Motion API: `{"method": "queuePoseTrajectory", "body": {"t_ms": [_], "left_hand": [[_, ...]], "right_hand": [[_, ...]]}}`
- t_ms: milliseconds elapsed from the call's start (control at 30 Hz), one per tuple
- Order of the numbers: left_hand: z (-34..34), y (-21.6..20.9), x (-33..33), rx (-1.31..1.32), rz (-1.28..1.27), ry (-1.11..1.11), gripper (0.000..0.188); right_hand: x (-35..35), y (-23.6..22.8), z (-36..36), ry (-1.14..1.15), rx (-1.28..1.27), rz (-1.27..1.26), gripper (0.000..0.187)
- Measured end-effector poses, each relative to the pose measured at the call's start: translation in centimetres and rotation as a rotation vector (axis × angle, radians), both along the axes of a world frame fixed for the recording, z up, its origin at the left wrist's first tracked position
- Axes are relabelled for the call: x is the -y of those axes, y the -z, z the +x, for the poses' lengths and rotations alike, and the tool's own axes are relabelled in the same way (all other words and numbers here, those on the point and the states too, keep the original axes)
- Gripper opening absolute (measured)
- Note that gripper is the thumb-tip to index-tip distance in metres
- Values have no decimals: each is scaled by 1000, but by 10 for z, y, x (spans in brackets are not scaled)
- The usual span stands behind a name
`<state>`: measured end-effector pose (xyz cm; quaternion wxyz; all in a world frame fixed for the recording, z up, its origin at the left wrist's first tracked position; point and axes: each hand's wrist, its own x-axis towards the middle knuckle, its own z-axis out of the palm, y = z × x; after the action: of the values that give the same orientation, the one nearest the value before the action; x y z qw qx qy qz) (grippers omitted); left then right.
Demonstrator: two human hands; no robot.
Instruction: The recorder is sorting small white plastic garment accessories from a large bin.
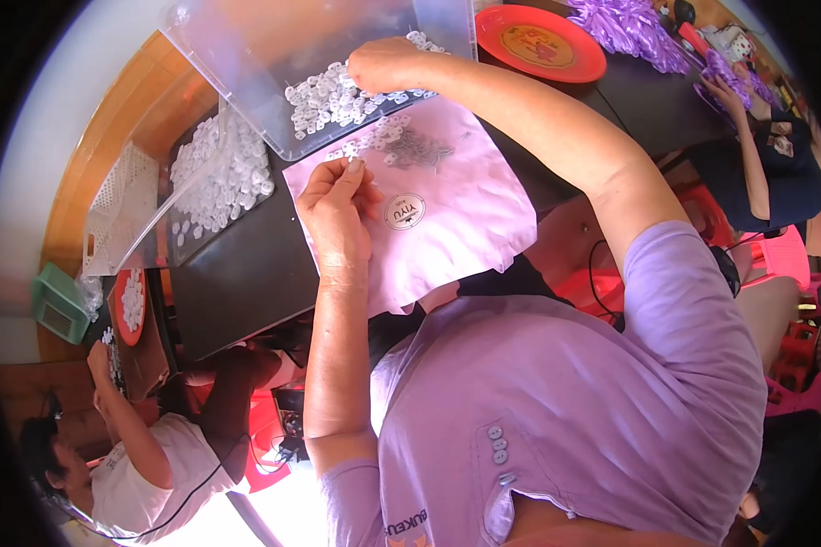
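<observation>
Over the pink cloth (456, 214), my left hand (335, 205) is closed in a pinch, with a small white piece (355, 166) at the thumb and fingertip. My right hand (383, 66) reaches into the clear plastic bin (251, 109), its fingers curled down at the heap of small white plastic pieces (324, 105); what they hold, if anything, is hidden. Between my hands, a pile of thin grey metal pins (420, 148) lies on the cloth beside more loose white pieces (374, 137).
Left of the bin, clear bags of white pieces (219, 173) lie on the dark table (246, 296). A red round tray (556, 41) and shiny purple strips (625, 32) are at the far right. One person (155, 456) works at lower left, another (757, 164) at right.
</observation>
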<state>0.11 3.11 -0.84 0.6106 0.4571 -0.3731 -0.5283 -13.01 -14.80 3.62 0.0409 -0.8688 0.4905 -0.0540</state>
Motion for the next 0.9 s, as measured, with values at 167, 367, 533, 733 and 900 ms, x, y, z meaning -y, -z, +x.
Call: {"method": "queuePoseTrajectory", "body": {"t_ms": [167,367,533,733,900], "left_hand": [[0,2,0,-5,-7,-15,12],[-1,-1,0,-2,-27,-33,12],[-3,-1,0,5,-36,-44,12],[-1,1,1,-51,-43,-72,11],[-3,-3,0,-48,-29,-87,13]], "right_hand": [[-6,-9,3,30,-30,41,26],[-10,-1,0,-23,-14,-37,25],[-10,9,-6,-51,57,-147,25],[-60,6,-23,-146,744,-19,16],[-96,10,-24,-141,918,432,17]]}}
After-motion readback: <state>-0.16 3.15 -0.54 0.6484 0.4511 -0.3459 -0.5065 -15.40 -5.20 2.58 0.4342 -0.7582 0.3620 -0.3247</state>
